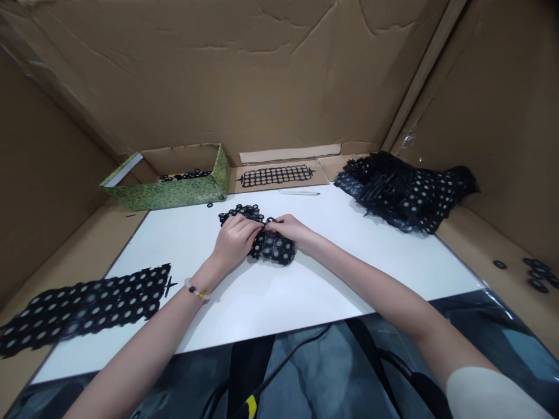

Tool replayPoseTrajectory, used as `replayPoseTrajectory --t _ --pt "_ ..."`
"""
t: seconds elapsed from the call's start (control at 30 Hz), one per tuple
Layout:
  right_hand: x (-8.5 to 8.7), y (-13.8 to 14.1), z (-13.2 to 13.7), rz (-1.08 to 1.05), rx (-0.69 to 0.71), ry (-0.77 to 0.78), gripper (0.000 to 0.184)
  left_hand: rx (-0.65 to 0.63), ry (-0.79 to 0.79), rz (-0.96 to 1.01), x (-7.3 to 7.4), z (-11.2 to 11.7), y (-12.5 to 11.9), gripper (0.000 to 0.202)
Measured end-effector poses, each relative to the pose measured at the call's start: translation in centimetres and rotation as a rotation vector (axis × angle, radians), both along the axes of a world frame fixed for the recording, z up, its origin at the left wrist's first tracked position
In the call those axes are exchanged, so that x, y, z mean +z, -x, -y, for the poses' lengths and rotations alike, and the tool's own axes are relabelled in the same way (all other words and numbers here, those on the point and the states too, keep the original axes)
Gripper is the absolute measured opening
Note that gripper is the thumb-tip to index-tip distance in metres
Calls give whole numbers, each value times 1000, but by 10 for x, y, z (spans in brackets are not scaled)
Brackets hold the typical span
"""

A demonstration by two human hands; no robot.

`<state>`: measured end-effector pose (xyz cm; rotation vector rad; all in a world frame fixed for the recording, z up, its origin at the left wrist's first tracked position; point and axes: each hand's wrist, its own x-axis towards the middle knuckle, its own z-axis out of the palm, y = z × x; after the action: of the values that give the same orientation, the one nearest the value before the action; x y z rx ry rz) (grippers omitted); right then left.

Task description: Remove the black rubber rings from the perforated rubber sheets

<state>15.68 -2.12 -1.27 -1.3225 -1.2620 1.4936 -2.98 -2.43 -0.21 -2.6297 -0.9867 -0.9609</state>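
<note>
Both hands meet over a black rubber sheet [275,249] full of round punched shapes, lying in the middle of a white board [305,279]. My left hand [236,237] has its fingers curled and pinching the sheet's upper edge. My right hand [290,228] pinches the same sheet from the right, fingers closed. A small heap of loose black rings [242,212] lies just behind the hands, touching the sheet.
A perforated black sheet [82,305] lies at the left front edge. A pile of black sheets [404,189] sits at the back right. A green box [174,186] with rings, another sheet [276,175] and a white stick [299,192] are at the back. Cardboard walls surround the board.
</note>
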Motion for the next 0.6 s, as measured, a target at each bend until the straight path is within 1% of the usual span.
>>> replayPoseTrajectory --t 0.13,0.23,0.3,0.4,0.47,0.53,0.6 --pt "-2 3 2 -44 -7 -17 16 -23 11 37 0 -1 1 23" --pt "-3 5 2 -52 -11 -9 15 -87 95 102 3 2 1 22" --pt "-3 5 1 -44 -40 2 13 -80 174 211 6 5 -2 21" --pt "-2 3 -1 -66 -75 4 12 42 270 431 9 8 -4 20" --pt "0 3 -1 -124 -58 -12 12 152 298 530 9 2 -1 21" --pt "1 4 -1 -187 -29 -25 12 267 280 557 6 -9 9 22" --pt "2 6 0 -228 3 -41 13 364 225 482 1 -23 22 22"
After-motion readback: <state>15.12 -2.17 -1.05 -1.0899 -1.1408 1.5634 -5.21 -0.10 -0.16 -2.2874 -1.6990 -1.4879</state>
